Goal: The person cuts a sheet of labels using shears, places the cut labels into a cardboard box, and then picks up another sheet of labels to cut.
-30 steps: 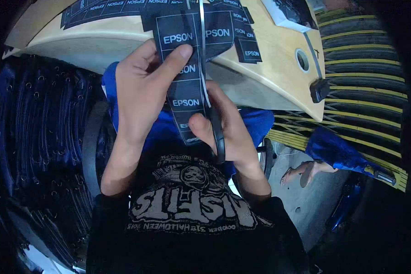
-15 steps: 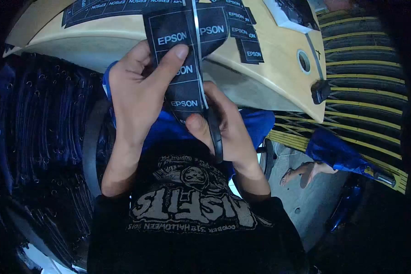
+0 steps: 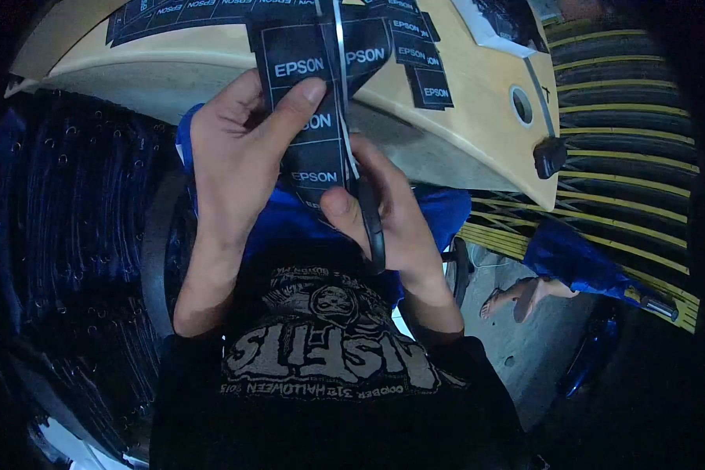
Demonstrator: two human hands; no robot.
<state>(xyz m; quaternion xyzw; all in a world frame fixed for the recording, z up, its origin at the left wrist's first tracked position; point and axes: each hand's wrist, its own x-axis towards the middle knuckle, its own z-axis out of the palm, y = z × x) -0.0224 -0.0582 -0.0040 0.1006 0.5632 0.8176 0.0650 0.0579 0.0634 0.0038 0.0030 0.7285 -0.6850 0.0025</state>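
Observation:
My left hand (image 3: 239,149) pinches a black strip printed with EPSON labels (image 3: 309,149), thumb on its face and fingers behind. The strip hangs at an angle, its lower end close to my right thumb. My right hand (image 3: 388,207) is closed around the black handles of a pair of scissors (image 3: 342,86), whose blades point away from me and lie along the strip's lengthwise line. Another printed section sits to the right of the blades, its corner bent down. The far end of the blades runs out at the top of the view.
More EPSON labels (image 3: 431,88) lie on the pale wooden table (image 3: 478,133), which has a round hole and a black clip at its right corner. Dark bundles with metal rings hang at left. Yellow-edged slats (image 3: 627,113) and a person's foot (image 3: 536,296) are at right.
The label strip and both hands have shifted only slightly. The scissor handles have swung a little to the right, with the blades still along the strip.

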